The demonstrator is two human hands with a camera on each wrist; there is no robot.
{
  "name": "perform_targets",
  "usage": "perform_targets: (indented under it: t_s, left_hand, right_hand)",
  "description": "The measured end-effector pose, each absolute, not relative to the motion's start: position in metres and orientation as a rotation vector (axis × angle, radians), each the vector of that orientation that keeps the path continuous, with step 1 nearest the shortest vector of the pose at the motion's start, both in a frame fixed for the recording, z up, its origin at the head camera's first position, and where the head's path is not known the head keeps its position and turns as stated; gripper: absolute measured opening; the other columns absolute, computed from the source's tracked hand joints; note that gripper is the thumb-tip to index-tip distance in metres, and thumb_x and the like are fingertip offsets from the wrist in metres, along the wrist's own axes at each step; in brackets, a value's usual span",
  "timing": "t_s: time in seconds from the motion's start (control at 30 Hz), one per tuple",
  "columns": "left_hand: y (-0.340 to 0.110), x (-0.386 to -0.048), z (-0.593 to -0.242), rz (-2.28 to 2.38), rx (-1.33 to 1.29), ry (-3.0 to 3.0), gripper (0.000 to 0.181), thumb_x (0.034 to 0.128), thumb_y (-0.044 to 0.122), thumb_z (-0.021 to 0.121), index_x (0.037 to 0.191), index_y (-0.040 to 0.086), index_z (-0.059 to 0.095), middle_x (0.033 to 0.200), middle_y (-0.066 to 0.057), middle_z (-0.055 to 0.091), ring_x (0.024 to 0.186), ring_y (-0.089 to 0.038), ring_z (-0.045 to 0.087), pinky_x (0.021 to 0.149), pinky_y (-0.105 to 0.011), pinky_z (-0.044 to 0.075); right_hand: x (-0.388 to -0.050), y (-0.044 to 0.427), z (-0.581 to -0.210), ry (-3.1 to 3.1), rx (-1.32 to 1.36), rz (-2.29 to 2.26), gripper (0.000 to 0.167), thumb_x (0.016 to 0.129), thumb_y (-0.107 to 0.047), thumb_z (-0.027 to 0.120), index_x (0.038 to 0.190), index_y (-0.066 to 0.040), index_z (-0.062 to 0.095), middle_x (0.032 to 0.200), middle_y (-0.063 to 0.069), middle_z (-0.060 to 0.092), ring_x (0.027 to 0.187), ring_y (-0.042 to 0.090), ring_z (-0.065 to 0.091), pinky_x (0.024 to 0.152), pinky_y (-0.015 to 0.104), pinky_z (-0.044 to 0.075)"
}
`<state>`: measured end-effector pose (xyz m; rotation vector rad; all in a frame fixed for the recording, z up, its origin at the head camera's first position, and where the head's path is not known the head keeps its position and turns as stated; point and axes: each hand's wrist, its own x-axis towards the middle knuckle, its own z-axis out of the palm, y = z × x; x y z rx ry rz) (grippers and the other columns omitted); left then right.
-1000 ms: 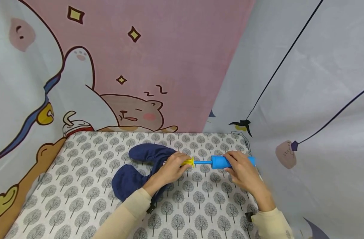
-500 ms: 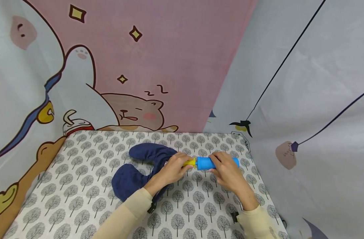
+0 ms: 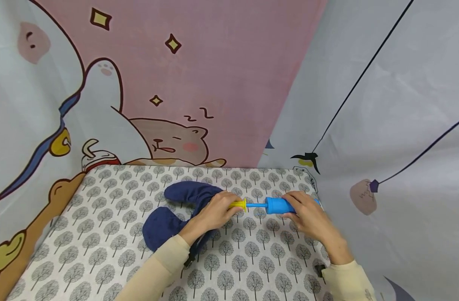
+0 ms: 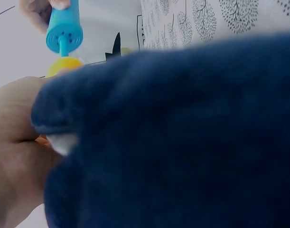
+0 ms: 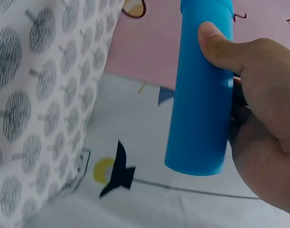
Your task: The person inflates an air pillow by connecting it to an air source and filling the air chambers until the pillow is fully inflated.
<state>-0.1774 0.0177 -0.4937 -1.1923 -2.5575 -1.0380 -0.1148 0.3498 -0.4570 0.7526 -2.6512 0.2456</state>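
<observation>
My right hand (image 3: 308,211) grips the blue barrel of a hand pump (image 5: 199,104), thumb lying along its side in the right wrist view. A thin blue rod shows between the barrel and the pump's yellow ribbed end (image 3: 238,204). My left hand (image 3: 218,209) holds that yellow end at the edge of a navy plush U-shaped neck pillow (image 3: 163,225). In the left wrist view the pillow fabric covers much of the frame, and a small white part (image 4: 64,142) peeks out beside the hand. Where the yellow end meets the pillow is hidden by my fingers.
The table is covered by a tree-print cloth (image 3: 101,251). A pink cartoon backdrop (image 3: 222,83) rises behind it, and a pale grey curtain (image 3: 414,167) hangs along the right side. A black buckle (image 3: 189,261) lies below the pillow.
My right hand slid the blue barrel left against the yellow end, then drew it back right, baring the rod again. The left hand and pillow stay nearly in place.
</observation>
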Motion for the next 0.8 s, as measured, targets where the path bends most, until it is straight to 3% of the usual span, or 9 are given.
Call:
perform_targets:
  t_s: [0.23,0.47,0.8]
  left_hand:
    - [0.015,-0.179,-0.491,-1.018,-1.215,-2.545,0.017,0.1069,0.02,0.079,0.118,0.007,0.082,0.111,-0.007,0.085,0.099,-0.022,0.076,0.093,-0.041,0.063]
    - [0.013,-0.178,-0.49,-1.012,-1.212,-2.541,0.014,0.107,0.018,0.079,0.116,0.007,0.082,0.109,-0.007,0.084,0.096,-0.021,0.074,0.091,-0.039,0.062]
    - [0.021,-0.184,-0.511,-1.119,-1.24,-2.455,0.021,0.1084,0.02,0.077,0.121,0.004,0.081,0.112,-0.011,0.084,0.097,-0.025,0.073,0.085,-0.036,0.061]
  right_hand:
    - [-0.107,0.381,-0.453,-2.681,0.707,0.264,0.066,0.079,-0.001,0.101,0.138,0.007,0.072,0.134,0.026,0.073,0.123,0.048,0.071,0.102,0.066,0.063]
    - [-0.103,0.402,-0.455,-2.681,0.629,0.324,0.068,0.074,0.0,0.104,0.135,0.003,0.074,0.133,0.023,0.073,0.122,0.047,0.07,0.099,0.069,0.063]
    - [-0.103,0.374,-0.457,-2.634,0.708,0.288,0.063,0.079,-0.002,0.101,0.134,0.008,0.072,0.129,0.024,0.074,0.12,0.045,0.07,0.101,0.063,0.062]
